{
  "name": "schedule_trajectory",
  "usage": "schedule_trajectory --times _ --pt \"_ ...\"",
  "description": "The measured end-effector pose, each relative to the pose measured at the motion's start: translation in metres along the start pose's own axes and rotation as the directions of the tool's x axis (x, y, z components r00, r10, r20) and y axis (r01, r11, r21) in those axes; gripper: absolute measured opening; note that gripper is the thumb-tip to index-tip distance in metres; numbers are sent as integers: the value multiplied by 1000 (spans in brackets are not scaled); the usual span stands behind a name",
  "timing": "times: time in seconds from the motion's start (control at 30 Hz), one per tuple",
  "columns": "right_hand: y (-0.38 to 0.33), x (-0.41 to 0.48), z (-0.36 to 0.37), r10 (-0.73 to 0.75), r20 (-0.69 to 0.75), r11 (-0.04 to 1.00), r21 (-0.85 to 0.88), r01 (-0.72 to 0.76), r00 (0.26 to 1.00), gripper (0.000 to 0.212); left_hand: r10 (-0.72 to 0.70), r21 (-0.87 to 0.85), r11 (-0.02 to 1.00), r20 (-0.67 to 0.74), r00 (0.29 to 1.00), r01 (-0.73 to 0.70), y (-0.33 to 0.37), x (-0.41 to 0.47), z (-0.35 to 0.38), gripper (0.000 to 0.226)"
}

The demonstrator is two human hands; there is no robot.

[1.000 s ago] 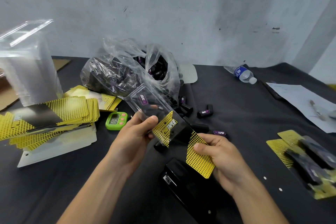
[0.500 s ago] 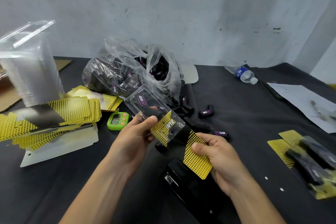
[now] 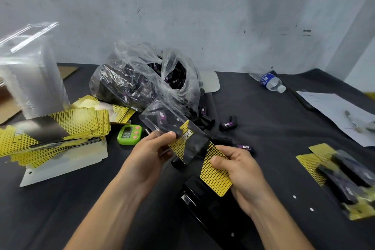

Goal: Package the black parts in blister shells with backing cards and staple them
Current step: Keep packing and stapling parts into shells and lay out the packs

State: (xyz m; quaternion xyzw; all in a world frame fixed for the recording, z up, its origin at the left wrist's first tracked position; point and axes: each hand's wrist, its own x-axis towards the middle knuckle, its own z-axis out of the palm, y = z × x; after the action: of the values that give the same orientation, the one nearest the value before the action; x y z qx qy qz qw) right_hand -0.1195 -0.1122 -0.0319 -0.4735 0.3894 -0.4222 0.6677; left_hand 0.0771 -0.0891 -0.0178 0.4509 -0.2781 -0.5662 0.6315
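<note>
Left hand [image 3: 151, 154]: fingers clamped on the near long edge of the blister shell [image 3: 172, 126], with the thumb on top.
Right hand [image 3: 243, 172]: fingers pinch the lower end of the backing card [image 3: 215, 174], with the thumb on its printed face.
Black part [image 3: 162, 116]: inside the shell towards its far end, held above the tabletop [image 3: 263, 124].
Shared axis: card and shell lie along one line, from the right hand at lower right to the left hand at upper left.
Overlap: the card's upper end shows through the clear shell and its dotted yellow end sticks out; whether it is fully seated cannot be told.
Step, as judged: seating the card, by a push along that line, up and left from the right fingers.
Stapler [image 3: 203, 199]: on the tabletop just under the card's free end, nearer the right hand.
</note>
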Motion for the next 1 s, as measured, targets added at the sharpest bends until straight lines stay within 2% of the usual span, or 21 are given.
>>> schedule_trajectory --times 0.27,0.53,0.73,0.9,1.0 --pt "3 3 -1 -17 37 1000 25 16 999 33 -18 6 1000 -12 1000 19 1 -3 4 19" --pt "4 4 -3 -1 39 1000 15 0 999 35 24 -79 997 -22 999 -26 3 -3 3 65" --pt "5 6 -6 18 28 1000 4 -19 999 32 91 21 996 -58 994 -90 4 -6 4 55" --pt "5 6 -8 37 23 999 2 -37 999 32 147 -34 988 -46 988 -149 6 -8 4 71" --pt "5 5 -8 51 17 999 14 -51 999 33 130 -98 987 -2 992 -129 9 -7 3 78"
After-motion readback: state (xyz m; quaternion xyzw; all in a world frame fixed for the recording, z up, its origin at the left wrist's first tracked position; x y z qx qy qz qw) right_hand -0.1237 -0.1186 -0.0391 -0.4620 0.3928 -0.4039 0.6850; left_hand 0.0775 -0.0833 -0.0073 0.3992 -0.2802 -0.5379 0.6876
